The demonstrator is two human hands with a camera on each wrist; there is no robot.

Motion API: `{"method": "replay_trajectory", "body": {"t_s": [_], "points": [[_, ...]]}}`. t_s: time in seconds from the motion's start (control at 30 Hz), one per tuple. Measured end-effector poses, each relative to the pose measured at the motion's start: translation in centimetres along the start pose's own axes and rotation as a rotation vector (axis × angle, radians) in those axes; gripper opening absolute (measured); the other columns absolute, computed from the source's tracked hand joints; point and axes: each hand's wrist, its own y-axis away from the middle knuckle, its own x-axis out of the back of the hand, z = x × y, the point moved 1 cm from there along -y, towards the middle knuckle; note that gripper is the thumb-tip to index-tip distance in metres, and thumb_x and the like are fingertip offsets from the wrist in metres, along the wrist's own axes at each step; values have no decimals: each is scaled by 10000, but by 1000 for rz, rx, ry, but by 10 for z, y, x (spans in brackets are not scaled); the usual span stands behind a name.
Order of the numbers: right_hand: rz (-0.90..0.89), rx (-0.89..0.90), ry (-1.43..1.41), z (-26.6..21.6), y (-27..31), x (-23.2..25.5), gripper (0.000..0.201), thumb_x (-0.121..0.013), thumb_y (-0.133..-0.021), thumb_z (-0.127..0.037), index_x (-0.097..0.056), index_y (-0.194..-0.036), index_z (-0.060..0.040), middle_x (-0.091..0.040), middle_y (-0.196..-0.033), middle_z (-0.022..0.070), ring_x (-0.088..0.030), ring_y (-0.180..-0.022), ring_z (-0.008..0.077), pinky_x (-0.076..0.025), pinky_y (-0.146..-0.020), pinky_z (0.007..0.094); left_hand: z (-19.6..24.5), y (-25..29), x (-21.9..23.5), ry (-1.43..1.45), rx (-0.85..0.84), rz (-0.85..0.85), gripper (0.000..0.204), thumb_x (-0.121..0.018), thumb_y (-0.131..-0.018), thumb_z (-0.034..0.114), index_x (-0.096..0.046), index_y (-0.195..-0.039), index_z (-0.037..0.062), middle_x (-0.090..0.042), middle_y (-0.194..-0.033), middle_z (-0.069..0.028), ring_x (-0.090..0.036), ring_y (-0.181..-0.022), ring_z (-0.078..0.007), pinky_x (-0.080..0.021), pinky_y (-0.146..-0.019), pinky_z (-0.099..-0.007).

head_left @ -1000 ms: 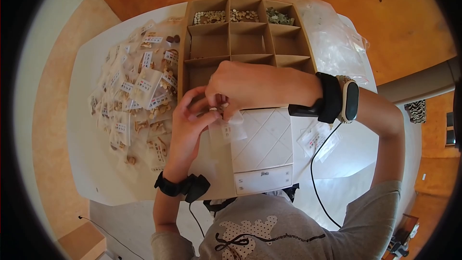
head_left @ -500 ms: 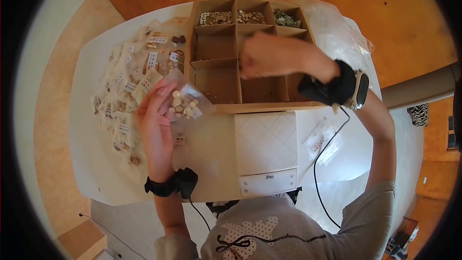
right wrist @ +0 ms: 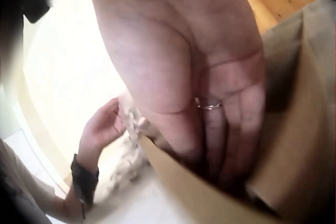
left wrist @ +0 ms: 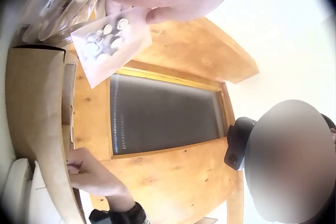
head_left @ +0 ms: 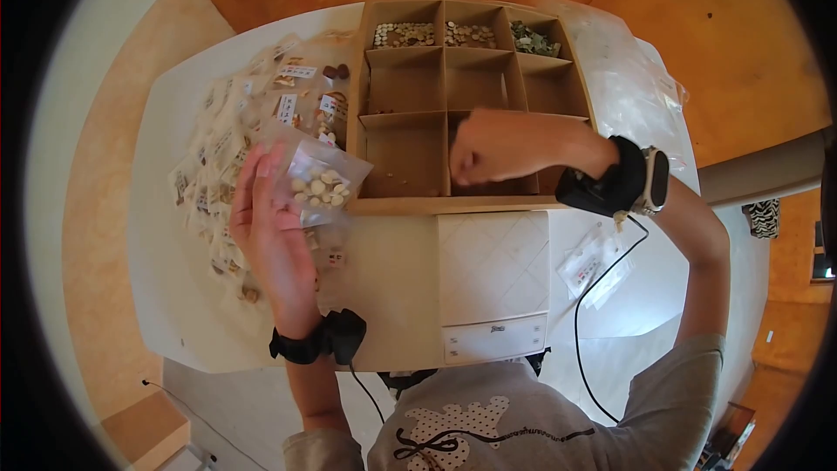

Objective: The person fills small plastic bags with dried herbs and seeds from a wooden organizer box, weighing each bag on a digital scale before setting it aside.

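My left hand (head_left: 277,240) pinches a small clear plastic bag (head_left: 324,192) by one edge, left of the cardboard box (head_left: 418,204). Pale round slices lie inside the bag, also visible in the left wrist view. My right hand (head_left: 519,146) reaches down into the front middle compartment of the box. In the right wrist view its fingers (right wrist: 239,124) point downward, one wearing a ring, and their tips disappear into shadow between the cardboard walls. I cannot tell whether they hold anything. A few tiny bits lie in the front left compartment.
Several labelled bags of dried pieces (head_left: 222,157) are heaped at the left. The box's back compartments hold pale discs (head_left: 403,34), brownish discs (head_left: 471,36) and green leaves (head_left: 534,40). Plastic bags (head_left: 632,78) lie right; a white flat device (head_left: 494,262) sits in front.
Both hands were together at the bag. The left hand has moved left with it, now showing the slices. The right hand has swung right over the box and lowered into the front middle compartment.
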Motion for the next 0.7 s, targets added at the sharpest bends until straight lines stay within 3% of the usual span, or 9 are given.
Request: {"method": "replay_trajectory", "body": {"t_s": [0.1, 0.2, 0.3, 0.4, 0.6, 0.7], "points": [[293, 120, -124, -21, -7, 15, 178, -523, -788, -118, -634, -824, 17, -628, -751, 181, -613, -726, 322, -476, -665, 391, 1, 2, -4, 8, -2, 14, 344, -519, -882, 98, -476, -1176, -76, -544, -1155, -202, -521, -1078, -194, -420, -894, -294], [446, 182, 149, -15, -54, -12, 196, -507, -801, -126, -629, -810, 28, -626, -769, 199, -608, -743, 353, -479, -685, 416, 0, 3, -7, 14, -2, 12, 346, -524, -880, 95, -475, -1175, -78, -543, -1157, -202, -526, -1071, -194, -424, -885, -288], [438, 86, 135, -13, -75, -41, 247, -490, -822, -167, -626, -822, 40, -617, -796, 229, -597, -763, 393, -481, -713, 436, -2, 2, -4, 3, 9, 0, 347, -528, -877, 94, -476, -1173, -78, -542, -1159, -200, -530, -1064, -193, -428, -878, -284], [158, 53, 156, -28, -68, -32, 329, -467, -855, -240, -622, -855, 50, -610, -837, 254, -585, -797, 423, -481, -725, 444, -1, 2, -5, 2, 1, -12, 343, -530, -876, 93, -480, -1170, -77, -543, -1159, -198, -533, -1057, -190, -431, -866, -278], [28, -66, 238, -32, -62, -24, 421, -423, -887, -325, -623, -879, 46, -614, -835, 248, -591, -789, 408, -485, -700, 442, -3, 5, -9, 11, 11, -21, 330, -534, -873, 88, -494, -1158, -74, -552, -1142, -193, -537, -1049, -184, -435, -846, -269], [35, -23, 185, -29, -66, -23, 394, -477, -860, -321, -621, -879, 45, -617, -820, 239, -594, -780, 397, -484, -684, 440, -4, 4, -7, 5, 7, -34, 327, -538, -871, 85, -498, -1154, -73, -554, -1139, -191, -537, -1051, -184, -436, -844, -268]]}}
